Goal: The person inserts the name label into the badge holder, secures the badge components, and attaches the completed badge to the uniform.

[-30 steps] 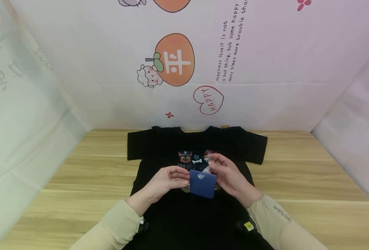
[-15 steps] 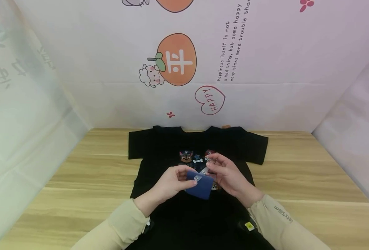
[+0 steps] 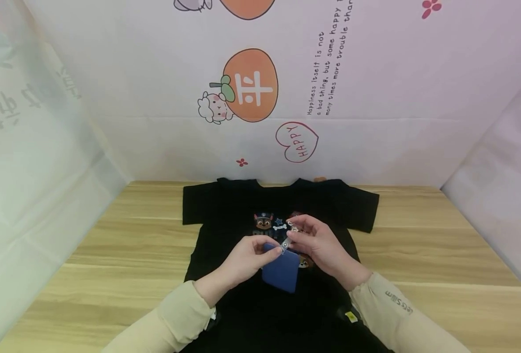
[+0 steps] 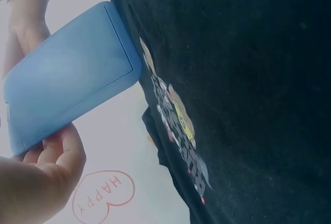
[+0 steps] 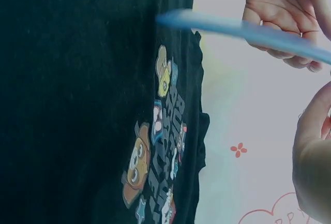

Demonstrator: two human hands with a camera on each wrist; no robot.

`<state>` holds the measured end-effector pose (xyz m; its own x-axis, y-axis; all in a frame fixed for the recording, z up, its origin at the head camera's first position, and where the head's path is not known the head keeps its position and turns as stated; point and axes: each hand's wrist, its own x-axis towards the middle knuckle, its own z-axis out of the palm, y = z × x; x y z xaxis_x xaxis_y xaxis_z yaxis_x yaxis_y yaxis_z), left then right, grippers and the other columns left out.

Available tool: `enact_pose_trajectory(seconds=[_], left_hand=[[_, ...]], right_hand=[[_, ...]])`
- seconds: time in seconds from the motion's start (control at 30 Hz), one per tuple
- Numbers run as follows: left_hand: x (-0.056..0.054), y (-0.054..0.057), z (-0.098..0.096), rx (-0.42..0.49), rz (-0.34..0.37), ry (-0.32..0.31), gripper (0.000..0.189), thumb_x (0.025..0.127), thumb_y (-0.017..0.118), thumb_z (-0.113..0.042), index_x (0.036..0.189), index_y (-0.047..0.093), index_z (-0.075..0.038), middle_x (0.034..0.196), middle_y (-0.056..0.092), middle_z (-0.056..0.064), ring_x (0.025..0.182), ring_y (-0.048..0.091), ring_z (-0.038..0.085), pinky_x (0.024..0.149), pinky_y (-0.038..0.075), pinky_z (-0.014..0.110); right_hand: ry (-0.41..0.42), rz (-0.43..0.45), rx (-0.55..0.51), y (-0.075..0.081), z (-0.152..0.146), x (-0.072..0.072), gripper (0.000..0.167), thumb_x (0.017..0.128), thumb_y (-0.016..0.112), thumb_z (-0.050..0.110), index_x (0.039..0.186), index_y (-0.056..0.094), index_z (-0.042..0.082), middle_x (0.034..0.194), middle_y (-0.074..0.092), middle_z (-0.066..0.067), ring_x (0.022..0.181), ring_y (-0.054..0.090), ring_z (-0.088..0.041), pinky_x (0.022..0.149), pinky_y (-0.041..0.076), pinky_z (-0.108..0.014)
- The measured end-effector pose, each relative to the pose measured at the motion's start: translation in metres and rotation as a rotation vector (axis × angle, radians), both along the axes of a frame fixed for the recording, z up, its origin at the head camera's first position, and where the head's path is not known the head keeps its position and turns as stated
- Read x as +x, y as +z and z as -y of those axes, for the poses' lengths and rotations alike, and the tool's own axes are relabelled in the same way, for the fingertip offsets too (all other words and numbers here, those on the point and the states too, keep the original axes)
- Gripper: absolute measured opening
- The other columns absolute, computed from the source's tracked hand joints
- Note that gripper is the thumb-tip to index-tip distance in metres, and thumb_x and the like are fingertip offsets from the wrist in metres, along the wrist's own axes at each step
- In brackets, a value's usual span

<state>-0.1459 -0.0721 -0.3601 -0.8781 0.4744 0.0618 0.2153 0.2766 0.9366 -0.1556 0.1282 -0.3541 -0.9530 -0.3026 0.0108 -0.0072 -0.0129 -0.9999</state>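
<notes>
A flat blue card holder (image 3: 281,272) hangs between both hands, over a black T-shirt (image 3: 243,316) laid out with its collar away from me. My left hand (image 3: 247,259) pinches its top edge at the clear strap (image 3: 285,243). The small metal clip (image 3: 292,226) at the strap's other end is in the fingers of my right hand (image 3: 322,245). In the left wrist view the holder's broad blue face (image 4: 67,74) hides part of the hands. The right wrist view shows the holder (image 5: 248,30) edge-on, blurred, tilted above the shirt.
The wood-grain table (image 3: 437,245) extends on both sides of the shirt. A white printed cloth (image 3: 163,98) with an orange fruit and a heart stands behind it, and white cloth walls (image 3: 35,147) close the sides. Cartoon dogs (image 3: 263,221) decorate the shirt's chest.
My left hand has moved right, from the holder's left edge to its top by the strap. The strap end lay across the holder's face half a second ago; the holder now hangs lower.
</notes>
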Motion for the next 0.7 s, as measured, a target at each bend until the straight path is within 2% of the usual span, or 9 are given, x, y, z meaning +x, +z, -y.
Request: enact_pose_trajectory(seconds=[0.17,0.3,0.47,0.7], left_hand=[[0.0012,0.0013,-0.0035,-0.017,-0.001,0.006,0.023,0.093,0.061,-0.021,0.104,0.067,-0.001,0.076,0.058,0.001,0.062,0.044,0.009,0.058,0.040,0.020],[0.0013,-0.0003,-0.0042,-0.026,-0.003,0.004,0.024,0.093,0.061,-0.022,0.104,0.067,-0.002,0.075,0.056,-0.001,0.062,0.043,0.009,0.058,0.039,0.020],[0.0008,-0.0020,-0.0029,-0.017,-0.012,-0.016,0.023,0.093,0.061,-0.020,0.103,0.068,-0.001,0.075,0.058,0.003,0.062,0.043,0.009,0.058,0.037,0.020],[-0.0001,-0.0030,-0.0022,-0.015,-0.013,-0.033,0.022,0.093,0.060,-0.019,0.102,0.068,0.000,0.080,0.063,0.008,0.066,0.046,0.009,0.059,0.037,0.020]], right_hand=[[0.013,-0.069,0.076,0.0022,-0.0006,-0.0002,0.042,0.093,0.059,0.011,0.126,0.045,-0.010,0.114,0.056,-0.012,0.086,0.064,-0.005,0.079,0.056,-0.023],[0.016,-0.117,0.116,0.0018,-0.0008,-0.0010,0.041,0.093,0.060,0.010,0.126,0.047,-0.011,0.114,0.058,-0.015,0.082,0.064,-0.005,0.078,0.056,-0.024],[0.022,-0.184,0.192,0.0012,-0.0010,-0.0009,0.039,0.094,0.059,0.013,0.126,0.051,-0.007,0.117,0.056,-0.022,0.083,0.064,-0.008,0.078,0.056,-0.026],[0.016,-0.274,0.311,0.0037,-0.0010,0.0000,0.032,0.095,0.056,0.014,0.123,0.058,-0.002,0.106,0.060,-0.018,0.078,0.059,-0.016,0.074,0.055,-0.033]])
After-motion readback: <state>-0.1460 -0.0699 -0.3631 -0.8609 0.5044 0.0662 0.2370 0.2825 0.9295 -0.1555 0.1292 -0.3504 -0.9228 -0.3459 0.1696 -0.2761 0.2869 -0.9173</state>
